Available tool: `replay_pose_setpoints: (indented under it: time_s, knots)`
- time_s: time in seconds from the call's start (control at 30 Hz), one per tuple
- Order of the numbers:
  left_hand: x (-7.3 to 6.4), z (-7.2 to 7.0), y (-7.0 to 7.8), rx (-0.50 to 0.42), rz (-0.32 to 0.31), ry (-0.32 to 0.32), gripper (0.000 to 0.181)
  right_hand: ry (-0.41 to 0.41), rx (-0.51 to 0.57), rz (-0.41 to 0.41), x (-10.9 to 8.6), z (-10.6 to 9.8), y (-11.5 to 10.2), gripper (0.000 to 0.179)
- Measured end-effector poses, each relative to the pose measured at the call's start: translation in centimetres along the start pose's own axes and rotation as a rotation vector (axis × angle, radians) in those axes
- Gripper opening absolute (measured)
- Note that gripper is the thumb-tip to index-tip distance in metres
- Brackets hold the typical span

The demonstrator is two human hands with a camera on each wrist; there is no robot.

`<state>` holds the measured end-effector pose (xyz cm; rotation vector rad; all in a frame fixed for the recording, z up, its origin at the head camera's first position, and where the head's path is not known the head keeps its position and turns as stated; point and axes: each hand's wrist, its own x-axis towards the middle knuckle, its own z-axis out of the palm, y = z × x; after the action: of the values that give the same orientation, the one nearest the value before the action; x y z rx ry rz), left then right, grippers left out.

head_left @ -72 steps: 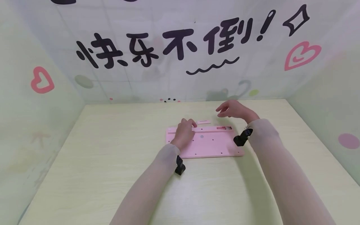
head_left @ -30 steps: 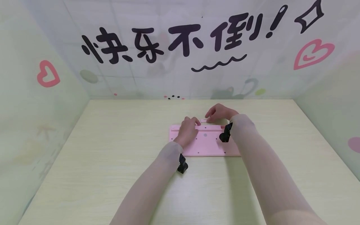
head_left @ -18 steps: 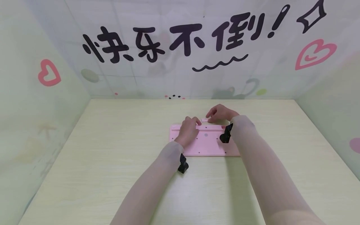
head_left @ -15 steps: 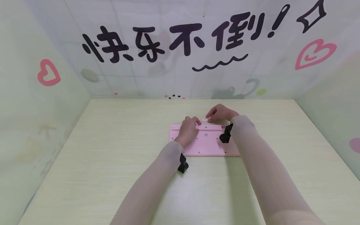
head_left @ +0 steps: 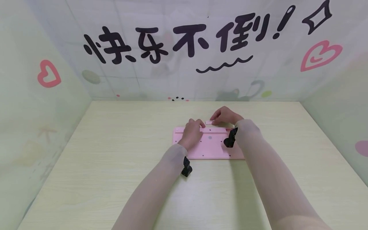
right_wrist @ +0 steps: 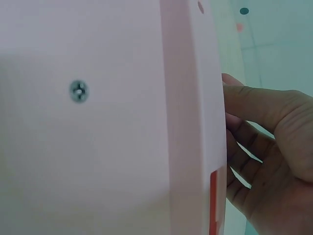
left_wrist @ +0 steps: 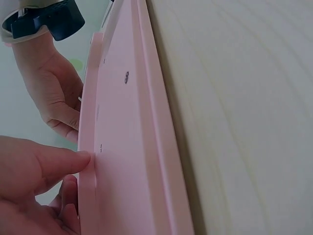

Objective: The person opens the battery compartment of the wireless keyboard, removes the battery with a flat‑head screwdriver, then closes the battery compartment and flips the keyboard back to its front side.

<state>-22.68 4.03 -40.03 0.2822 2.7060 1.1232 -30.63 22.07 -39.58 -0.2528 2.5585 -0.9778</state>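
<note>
A pink keyboard (head_left: 212, 148) lies underside up on the table, small screws dotting its back. My left hand (head_left: 191, 134) grips its raised far edge; in the left wrist view the thumb (left_wrist: 73, 160) presses on that ridge, other fingers curled behind it. Just beyond the keyboard, my right hand (head_left: 225, 115) pinches the right end of a small pink battery cover (head_left: 208, 122). An open battery slot (right_wrist: 213, 200) with red inside shows at the ridge in the right wrist view. There the ridge hides the right fingertips and the cover.
The pale wooden table (head_left: 115, 166) extends around the keyboard. A printed back wall (head_left: 161, 80) stands close behind the right hand, with side walls at left and right. Each wrist carries a black camera (head_left: 187, 166).
My right hand came left and down from the air beyond the slot and took hold of the battery cover's end. Over the last second both hands stay nearly still.
</note>
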Motion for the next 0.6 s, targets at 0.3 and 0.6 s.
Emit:
replay_pose_setpoints:
  time_s: [0.3,0.6]
  knots:
    - [0.1,0.0,-0.1,0.006,0.010,0.005,0.024,-0.019,0.026,-0.003,-0.5,-0.5,0.0,0.019]
    - [0.0,0.0,-0.1,0.009,0.000,0.004,0.024,-0.010,0.007,-0.029,-0.9,-1.1,0.3,0.018]
